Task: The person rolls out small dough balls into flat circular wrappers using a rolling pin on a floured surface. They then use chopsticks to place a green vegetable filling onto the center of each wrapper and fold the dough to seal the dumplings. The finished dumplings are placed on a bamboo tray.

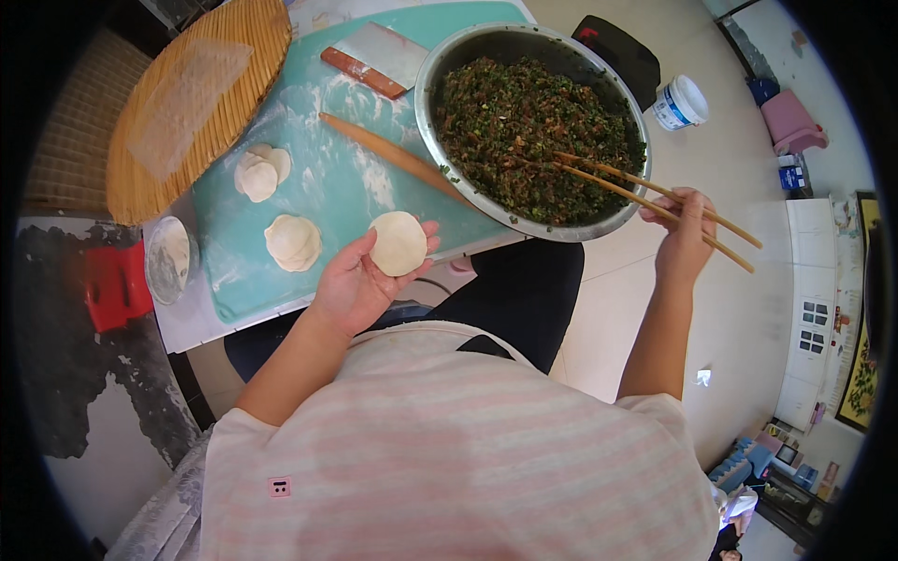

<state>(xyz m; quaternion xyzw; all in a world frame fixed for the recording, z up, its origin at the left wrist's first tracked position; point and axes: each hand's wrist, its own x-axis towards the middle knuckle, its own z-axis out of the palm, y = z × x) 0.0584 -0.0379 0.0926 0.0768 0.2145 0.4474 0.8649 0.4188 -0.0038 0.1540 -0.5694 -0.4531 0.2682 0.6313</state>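
Note:
A round dough wrapper lies flat across the palm and fingers of my left hand, near the front edge of the teal mat. My right hand grips a pair of wooden chopsticks. Their tips are in the dark green-brown chopped filling, which fills much of a large metal bowl. On the mat, left of my left hand, sit two small piles of dough wrappers, a nearer pile and a farther pile.
A wooden rolling pin reaches under the bowl's side. Behind it lies a cleaver with a wooden handle. A round slatted tray and a bowl of flour are at left. Beyond the metal bowl stand a black stool and a white bucket.

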